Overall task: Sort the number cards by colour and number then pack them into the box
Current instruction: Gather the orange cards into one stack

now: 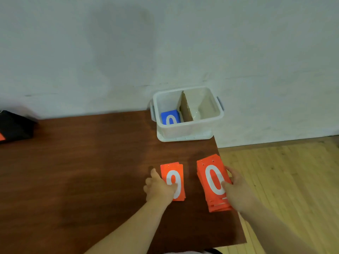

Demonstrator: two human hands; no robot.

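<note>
Mid-sort, orange set. Left hand [160, 187] presses flat on thin orange card pile [173, 180]; right hand [236, 189] grasps thick orange card stack [212, 182]. Next, probably: pack into the clear plastic box [189, 129] ahead, cardboard-divided; blue cards [169, 117] already inside.

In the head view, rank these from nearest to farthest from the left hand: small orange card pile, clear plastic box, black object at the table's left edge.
1. Small orange card pile, under the left hand.
2. Clear plastic box, ahead by the wall.
3. Black object, far left.
</note>
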